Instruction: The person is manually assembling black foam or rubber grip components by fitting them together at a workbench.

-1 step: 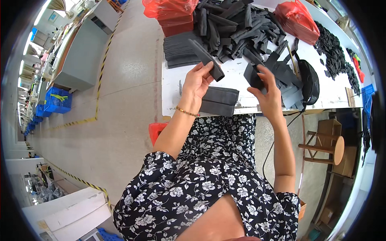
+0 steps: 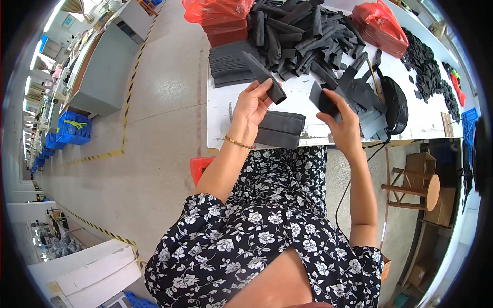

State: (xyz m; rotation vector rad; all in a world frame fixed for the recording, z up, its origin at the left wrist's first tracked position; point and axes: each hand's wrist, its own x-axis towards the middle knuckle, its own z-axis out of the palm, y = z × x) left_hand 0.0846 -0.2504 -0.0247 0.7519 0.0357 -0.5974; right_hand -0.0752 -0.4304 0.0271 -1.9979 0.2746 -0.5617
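My left hand (image 2: 250, 107) pinches a black tube-like fabric sleeve (image 2: 261, 71) between thumb and fingers, its open end pointing down to the right. Opposite it, above the table, my right hand (image 2: 345, 126) grips a small flat dark grey piece (image 2: 320, 98) between thumb and fingertips. The two held pieces are apart. Below my left hand, flat black sleeves (image 2: 280, 129) lie side by side at the table's near edge. Beside my right hand spreads a loose heap of flat dark grey pieces (image 2: 363, 97).
A neat stack of black sleeves (image 2: 231, 64) stands at the table's left, beside a large loose pile (image 2: 290, 33). Red plastic bags (image 2: 218, 23) stand at the back. A black rounded object (image 2: 396, 105) with a cable lies at right, near a wooden stool (image 2: 431, 192).
My right fingers have lowered and closed on the flat dark grey piece, which has tilted so that its face shows more. My left hand and its sleeve have hardly moved.
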